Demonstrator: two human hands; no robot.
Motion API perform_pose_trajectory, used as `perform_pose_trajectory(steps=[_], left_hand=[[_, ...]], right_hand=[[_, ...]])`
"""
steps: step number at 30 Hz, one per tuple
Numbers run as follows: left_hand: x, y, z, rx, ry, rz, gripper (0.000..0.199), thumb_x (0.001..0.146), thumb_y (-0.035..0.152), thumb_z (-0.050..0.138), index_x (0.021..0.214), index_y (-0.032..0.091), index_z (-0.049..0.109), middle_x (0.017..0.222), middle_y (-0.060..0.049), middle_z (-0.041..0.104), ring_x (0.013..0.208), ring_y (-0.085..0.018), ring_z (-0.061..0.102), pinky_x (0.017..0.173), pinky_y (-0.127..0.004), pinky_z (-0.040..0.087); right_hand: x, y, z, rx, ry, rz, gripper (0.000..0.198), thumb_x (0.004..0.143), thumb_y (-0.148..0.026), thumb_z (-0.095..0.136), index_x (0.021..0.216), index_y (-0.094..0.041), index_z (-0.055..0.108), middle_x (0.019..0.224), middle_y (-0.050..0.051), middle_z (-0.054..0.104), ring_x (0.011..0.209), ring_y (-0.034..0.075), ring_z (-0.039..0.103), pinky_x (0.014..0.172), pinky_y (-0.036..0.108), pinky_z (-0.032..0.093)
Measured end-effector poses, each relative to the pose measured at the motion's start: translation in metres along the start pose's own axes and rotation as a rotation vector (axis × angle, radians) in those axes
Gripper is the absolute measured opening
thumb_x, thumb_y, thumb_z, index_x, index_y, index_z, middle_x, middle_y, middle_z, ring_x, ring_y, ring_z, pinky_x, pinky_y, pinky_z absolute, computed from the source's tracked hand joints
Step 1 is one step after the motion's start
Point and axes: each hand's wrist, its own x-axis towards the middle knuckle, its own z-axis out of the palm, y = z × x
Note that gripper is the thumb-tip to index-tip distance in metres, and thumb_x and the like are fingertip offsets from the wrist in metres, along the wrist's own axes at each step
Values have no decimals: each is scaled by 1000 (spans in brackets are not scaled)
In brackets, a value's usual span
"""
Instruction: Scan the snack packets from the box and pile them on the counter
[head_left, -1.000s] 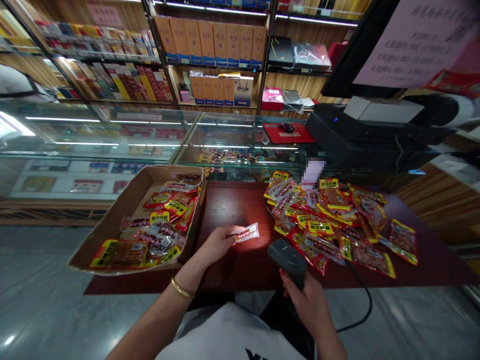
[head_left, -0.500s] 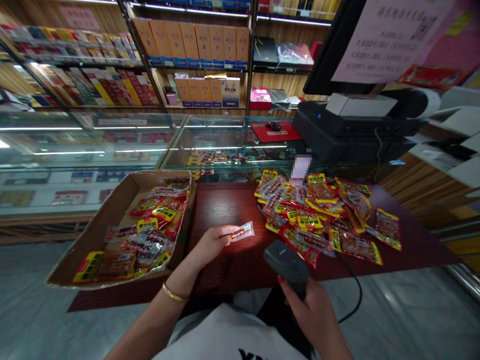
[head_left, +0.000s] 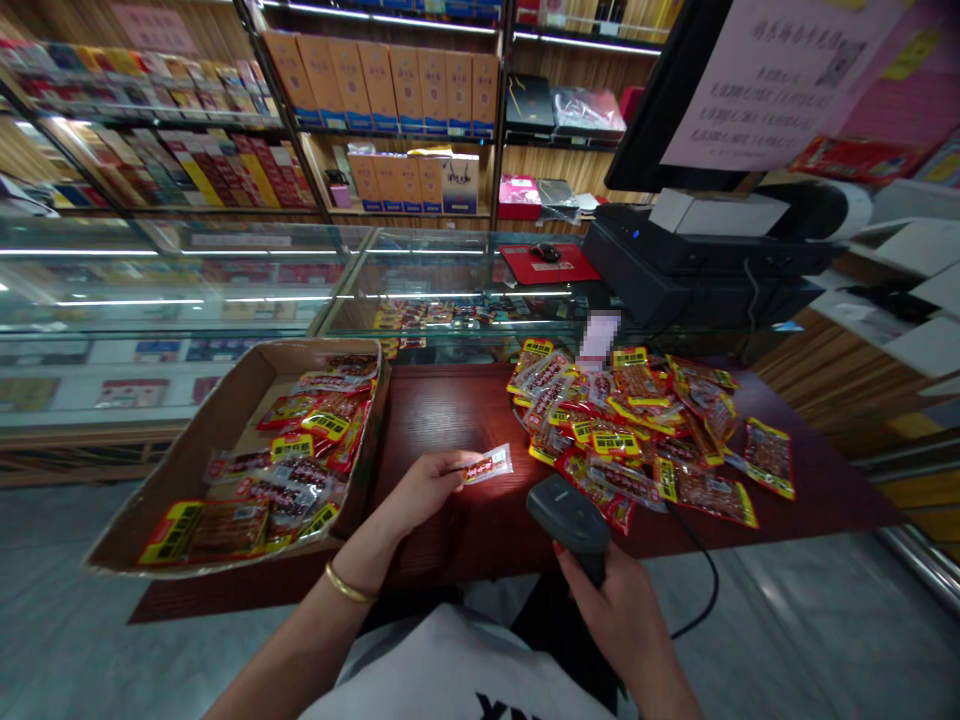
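Note:
My left hand (head_left: 430,490) pinches one end of a small snack packet (head_left: 489,465), held over the dark red tabletop (head_left: 442,405) with its printed side up. In my right hand (head_left: 619,610) is a black barcode scanner (head_left: 568,520), gripped by its handle, its head facing the packet across a short gap. A bright patch of light falls on the table beside the packet. Left of my hands, an open cardboard box (head_left: 379,425) holds several snack packets (head_left: 322,425). Beyond the scanner lies a heaped pile of red and yellow snack packets (head_left: 615,437).
A cable (head_left: 709,560) trails from the scanner at the right. Behind the table stands a glass display counter (head_left: 352,290) carrying a red mat with a mouse (head_left: 546,252). A monitor (head_left: 637,130) and black till (head_left: 697,270) stand at the back right. Stocked shelves (head_left: 405,135) line the wall.
The packet in my left hand has shifted very slightly to the right and its face is turned a little. The scanner has tilted slightly; both hands keep their holds.

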Motion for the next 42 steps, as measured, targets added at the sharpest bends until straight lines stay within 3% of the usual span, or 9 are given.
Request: perform_pose_trajectory(steps=[8,16,24,27,30,33,36,39,42], left_hand=[[-1,1,2,1,-2,-18,38,76,24,64,111,17,78,115,-9,77,102,-24,68,88,-32,49],[-1,0,8,-79,-31,-31,42,76,28,69,114,14,76,118,-10,76,109,-26,67,94,-35,49],[-4,0,13,-130,-18,-98,44,73,28,71,115,17,77,116,-9,77,104,-26,69,93,-36,49],[-5,3,14,-146,-3,-113,45,70,28,72,114,16,77,114,-10,77,104,-27,70,96,-38,50],[-6,9,15,-183,60,-118,45,69,33,76,111,16,78,115,-10,77,108,-28,69,100,-39,49],[-4,18,13,-222,170,-122,50,69,39,79,114,16,76,119,-10,76,110,-28,70,100,-36,51],[6,39,15,-262,196,-131,58,68,41,81,120,16,74,118,-10,77,103,-26,72,92,-34,54],[22,68,34,-227,78,-57,58,68,36,83,122,17,74,119,-9,77,101,-25,72,89,-32,54],[47,92,71,-133,-89,2,59,67,28,81,125,19,73,119,-8,77,95,-24,71,83,-32,55]], right_hand=[[-4,1,-8,-16,-3,11,42,92,-52,53,99,-18,77,81,14,82,79,33,80,74,38,61],[1,4,3,-6,-10,-20,38,95,-48,51,101,-18,75,92,13,82,90,32,79,78,37,60],[1,5,6,9,-35,15,39,95,-50,51,102,-18,74,89,13,81,84,33,79,75,39,58],[3,7,6,77,-14,40,35,93,-48,55,104,-19,73,96,13,81,94,34,77,83,41,56],[7,10,15,309,-31,153,31,89,-49,63,97,-20,71,82,9,78,85,31,76,80,37,55],[19,16,33,526,-45,263,34,86,-55,64,82,-21,65,58,0,66,56,22,68,60,31,53],[34,25,48,657,-52,322,40,86,-61,60,81,-21,60,56,-3,62,47,17,62,50,28,50],[43,31,52,750,-86,347,41,84,-62,62,83,-21,58,58,-4,61,44,14,60,46,25,47],[45,32,49,797,-127,338,41,82,-60,66,82,-20,59,58,-5,60,44,13,59,44,24,45]])
